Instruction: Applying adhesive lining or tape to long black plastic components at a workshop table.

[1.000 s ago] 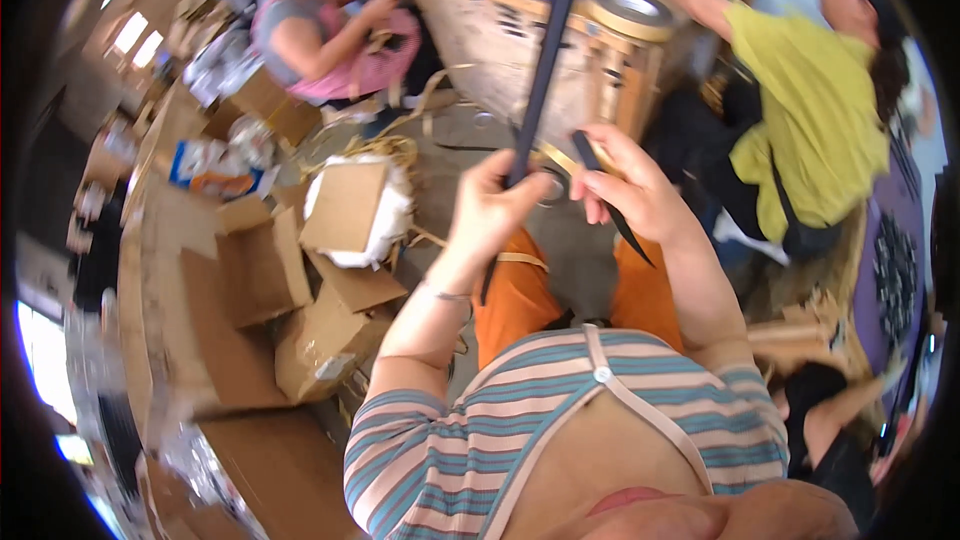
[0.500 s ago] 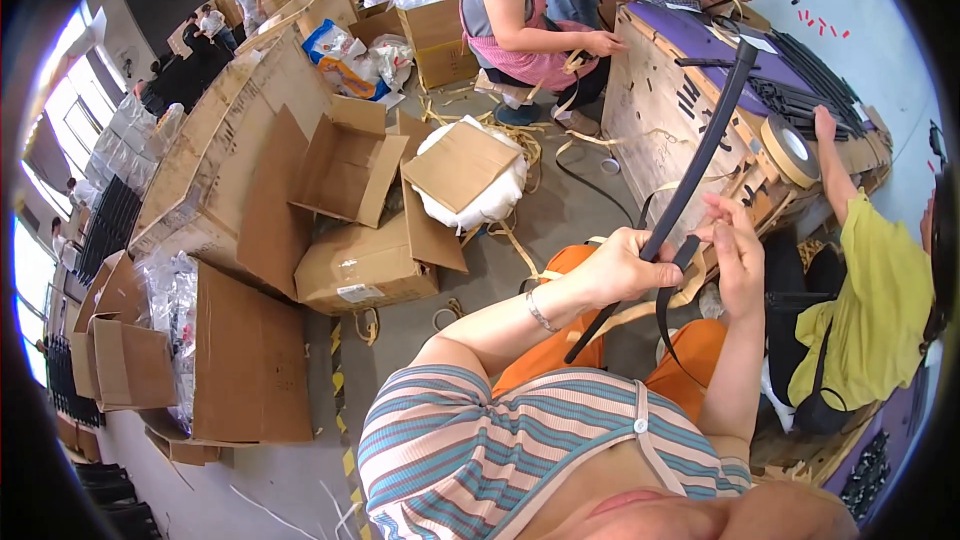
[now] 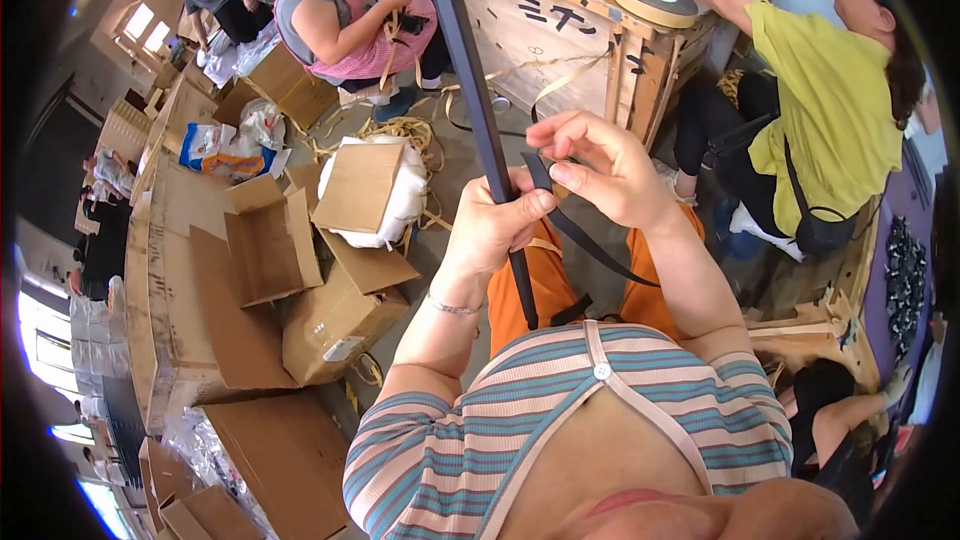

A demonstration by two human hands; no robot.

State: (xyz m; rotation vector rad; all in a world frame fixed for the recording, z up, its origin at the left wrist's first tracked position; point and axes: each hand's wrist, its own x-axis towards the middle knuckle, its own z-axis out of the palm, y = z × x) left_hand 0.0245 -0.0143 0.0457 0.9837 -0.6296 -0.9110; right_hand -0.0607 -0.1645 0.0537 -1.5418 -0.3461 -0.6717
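A long black bar [image 3: 465, 60] runs up and away from in front of my chest, its lower end above my lap. My left hand [image 3: 495, 218] is closed around its lower part, thumb pressed along it. A flat black strip [image 3: 590, 240] stands up at its short end beside the bar and trails down to the right over my orange trousers. That end sits at my left thumb and forefinger. My right hand [image 3: 615, 175] is at the same end with curled fingers, its thumb against the strip; the exact contact is partly hidden.
Open cardboard boxes [image 3: 350, 325] and a cardboard-topped white bundle [image 3: 362, 190] stand to the left. Ahead is a wooden crate table [image 3: 540, 40] bearing a tape roll [image 3: 655, 0] and black bars. A person in yellow [image 3: 830, 120] sits close on the right; another in a pink apron [image 3: 340, 30] sits ahead.
My view has swung to the right, so the surroundings shift left. The bar now stands more upright, leaning the other way. My right hand has come closer to the strip's end.
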